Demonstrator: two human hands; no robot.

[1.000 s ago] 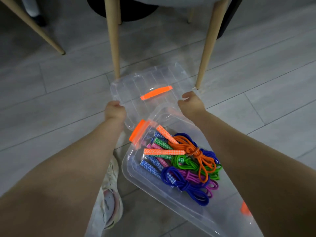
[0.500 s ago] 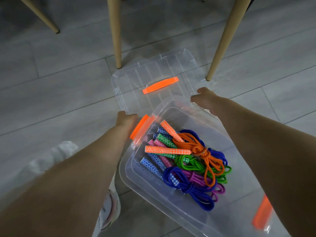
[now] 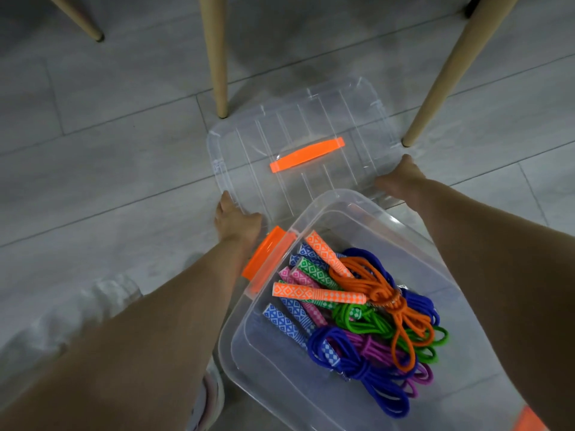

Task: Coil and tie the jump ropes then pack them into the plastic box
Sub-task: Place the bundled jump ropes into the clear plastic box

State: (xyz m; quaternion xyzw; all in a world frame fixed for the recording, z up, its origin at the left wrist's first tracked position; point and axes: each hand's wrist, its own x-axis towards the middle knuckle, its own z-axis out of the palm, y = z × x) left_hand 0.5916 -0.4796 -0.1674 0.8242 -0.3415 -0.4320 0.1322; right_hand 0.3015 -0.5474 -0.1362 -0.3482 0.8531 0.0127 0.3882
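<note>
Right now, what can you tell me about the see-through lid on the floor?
The lid is clear plastic with raised ribs and an orange handle across its middle. It lies flat on the grey floor, off the box, just beyond the box's far end and between two chair legs. The left hand grips its near left corner, and the right hand grips its right edge.

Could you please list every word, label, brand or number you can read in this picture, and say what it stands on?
None can be read. The clear lid, its orange handle, the box, its latch and the jump ropes show no words or numbers; the rope handles bear only diamond patterns.
</note>
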